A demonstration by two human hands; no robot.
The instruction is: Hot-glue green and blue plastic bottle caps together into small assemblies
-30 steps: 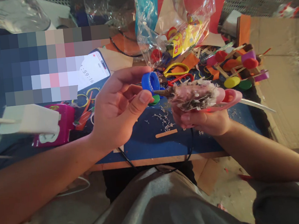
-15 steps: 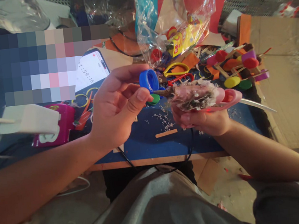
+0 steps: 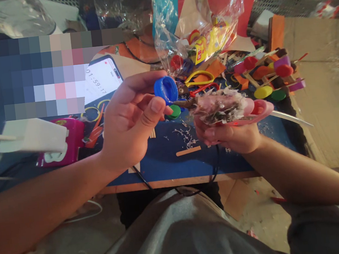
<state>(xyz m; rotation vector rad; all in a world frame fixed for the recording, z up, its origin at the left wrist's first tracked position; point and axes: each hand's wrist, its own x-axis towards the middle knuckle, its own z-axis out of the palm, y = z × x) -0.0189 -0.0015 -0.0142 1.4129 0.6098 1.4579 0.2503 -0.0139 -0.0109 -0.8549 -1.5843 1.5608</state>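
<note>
My left hand (image 3: 132, 120) pinches a blue bottle cap (image 3: 166, 89) between fingertips and thumb, its hollow side turned toward me. My right hand (image 3: 229, 135) is closed round a pink glue gun (image 3: 231, 110) crusted with dried glue and scraps. The gun's dark nozzle points left and its tip touches the lower edge of the cap. Both hands hover just above the blue table top (image 3: 173, 159), near its front edge.
A phone (image 3: 100, 79) showing a timer lies behind my left hand. A magenta box (image 3: 68, 143) with a white block sits at left. Scissors (image 3: 201, 79), a green cap (image 3: 174, 112), a clear plastic bag (image 3: 201, 22) and a stick-and-cap model (image 3: 270, 78) crowd the back right. A wooden stick (image 3: 188, 151) lies on the table.
The blue cap has shifted slightly left and up and turned more open toward me. The glue gun has barely moved.
</note>
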